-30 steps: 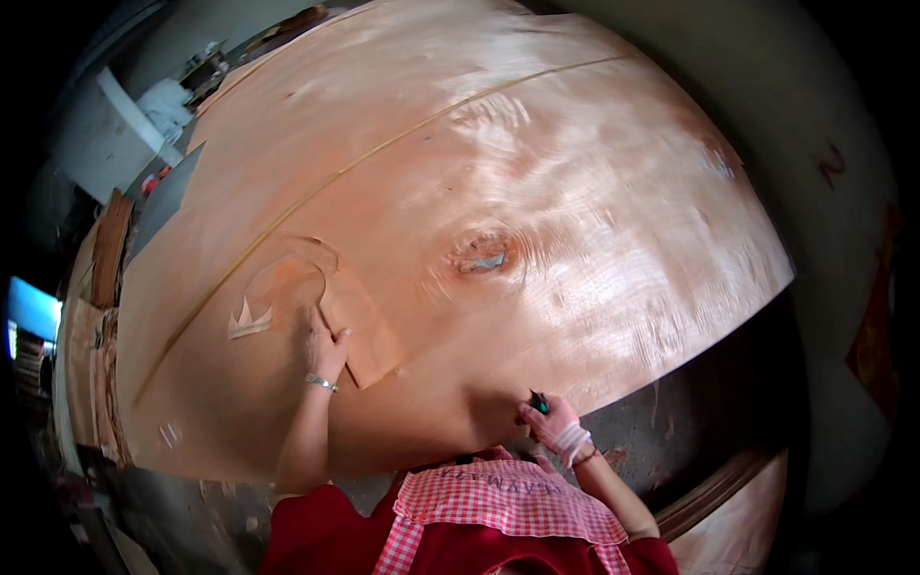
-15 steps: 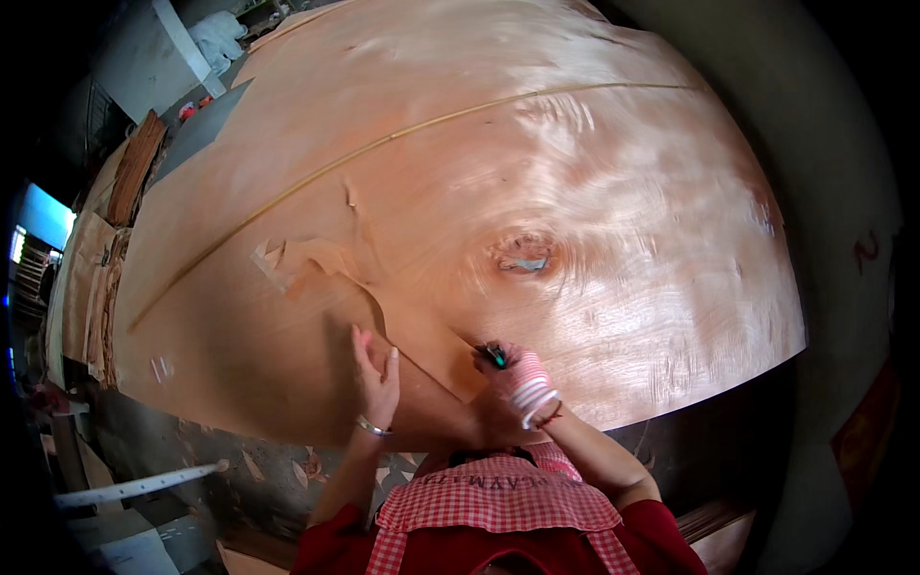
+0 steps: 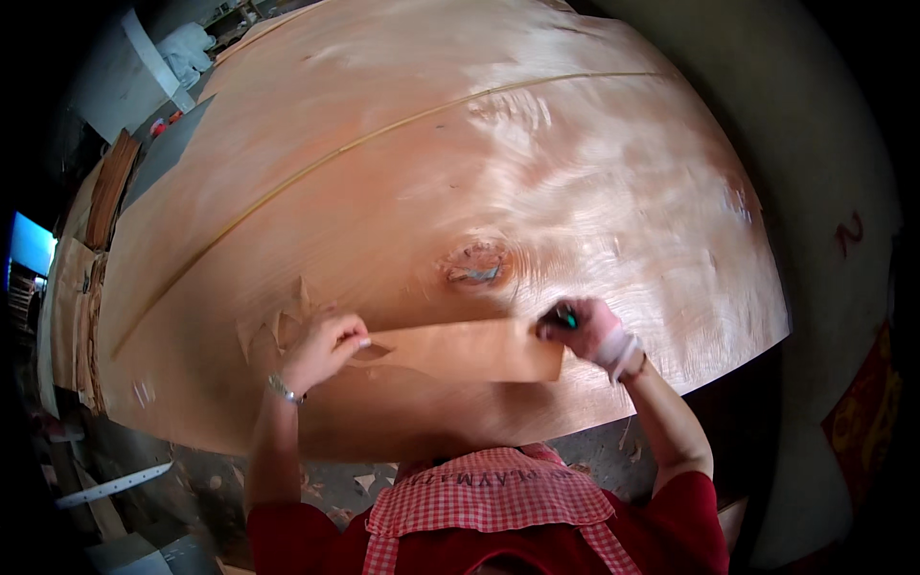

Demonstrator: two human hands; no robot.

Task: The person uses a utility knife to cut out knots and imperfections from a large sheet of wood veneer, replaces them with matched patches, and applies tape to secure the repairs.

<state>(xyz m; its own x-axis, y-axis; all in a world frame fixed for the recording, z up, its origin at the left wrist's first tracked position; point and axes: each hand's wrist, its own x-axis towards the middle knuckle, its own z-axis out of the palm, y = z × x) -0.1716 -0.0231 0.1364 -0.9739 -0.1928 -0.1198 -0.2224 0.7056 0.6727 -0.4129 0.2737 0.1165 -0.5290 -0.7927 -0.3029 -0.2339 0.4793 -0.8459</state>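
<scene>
A loose strip of thin wood veneer (image 3: 460, 353) lies across the near part of a large veneer sheet (image 3: 383, 220), with its near edge casting a shadow. My left hand (image 3: 326, 353) pinches the strip's ragged left end between thumb and fingers. At the strip's right end my right hand (image 3: 592, 331), in a pale cuff or partial glove, is closed around a small dark-and-green hand tool (image 3: 563, 317); motion blur hides the tool's kind. Just beyond the strip is a knot hole (image 3: 476, 268) in the sheet. Torn veneer pieces (image 3: 278, 326) lie beside my left hand.
A long thin strip (image 3: 355, 144) runs curved across the sheet. Stacked veneer (image 3: 79, 311) stands along the left side, near a grey panel (image 3: 168, 149). A pale wall or panel (image 3: 824, 192) rises on the right. Scraps litter the floor below the near edge.
The veneer strip now lies crosswise between my hands. My left hand has closed on its end and moved left and away; my right hand has moved right and away with the tool.
</scene>
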